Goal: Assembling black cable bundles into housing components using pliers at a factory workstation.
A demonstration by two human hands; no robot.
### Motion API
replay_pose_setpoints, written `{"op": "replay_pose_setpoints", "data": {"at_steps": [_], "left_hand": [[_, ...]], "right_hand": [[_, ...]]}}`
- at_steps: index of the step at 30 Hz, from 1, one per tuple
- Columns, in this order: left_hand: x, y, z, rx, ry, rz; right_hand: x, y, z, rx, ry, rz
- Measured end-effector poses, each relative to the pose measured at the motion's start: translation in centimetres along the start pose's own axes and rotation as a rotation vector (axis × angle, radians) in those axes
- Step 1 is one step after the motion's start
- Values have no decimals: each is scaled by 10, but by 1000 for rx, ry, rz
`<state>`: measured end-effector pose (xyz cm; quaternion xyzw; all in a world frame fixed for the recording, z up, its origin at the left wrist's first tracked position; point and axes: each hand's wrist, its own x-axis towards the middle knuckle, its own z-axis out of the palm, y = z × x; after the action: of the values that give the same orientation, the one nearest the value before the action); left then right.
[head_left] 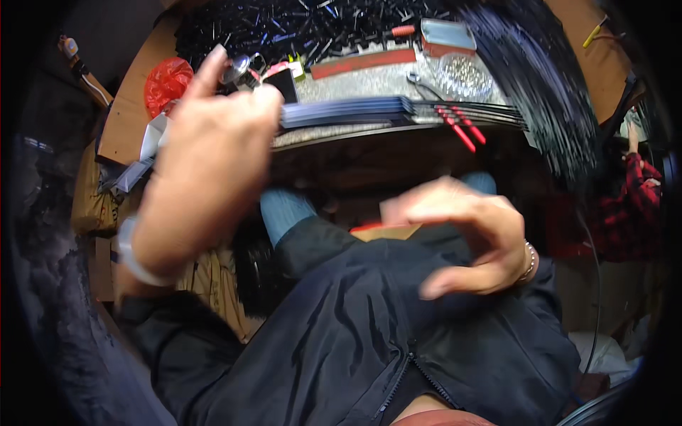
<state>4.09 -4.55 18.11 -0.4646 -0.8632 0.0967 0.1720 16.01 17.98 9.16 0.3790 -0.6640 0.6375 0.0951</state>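
My left hand (217, 142) is raised over the left end of a bundle of long dark strips (341, 112) along the table's near edge. It is blurred, with one finger stretched out and the thumb apart from it. It hides that end of the bundle, and I cannot tell whether it touches it. Thin dark rods reach from the bundle's right end toward a large heap of black strips (547, 92). Above my lap, my right hand (472, 231) is open, thumb and fingers apart, with nothing in it. Red-handled pliers (462, 128) lie across the rods.
Many small black pieces (284, 28) cover the table's back. Nearer are a red bar (362, 64), a rectangular tin (447, 37) and a clear dish of small shiny pieces (465, 77). A red plastic bag (168, 84) sits left. Another person's checked sleeve (632, 184) shows far right.
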Motion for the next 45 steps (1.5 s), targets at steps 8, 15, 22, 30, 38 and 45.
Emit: {"op": "replay_pose_setpoints", "data": {"at_steps": [8,15,22,30,38,45], "left_hand": [[12,18,-15,243,-405,200],[-4,17,42,57,406,325],[27,45,61,-1223,439,-90],[27,33,75,-1881,89,53],[-14,75,45,-1695,-270,386],[84,-27,114,-1300,187,167]], "right_hand": [[83,111,35,-422,48,162],[3,165,45,223,361,429],[-43,175,52,240,332,644],[-39,169,38,615,296,446],[-27,148,30,434,371,614],[-45,148,34,415,474,633]]}}
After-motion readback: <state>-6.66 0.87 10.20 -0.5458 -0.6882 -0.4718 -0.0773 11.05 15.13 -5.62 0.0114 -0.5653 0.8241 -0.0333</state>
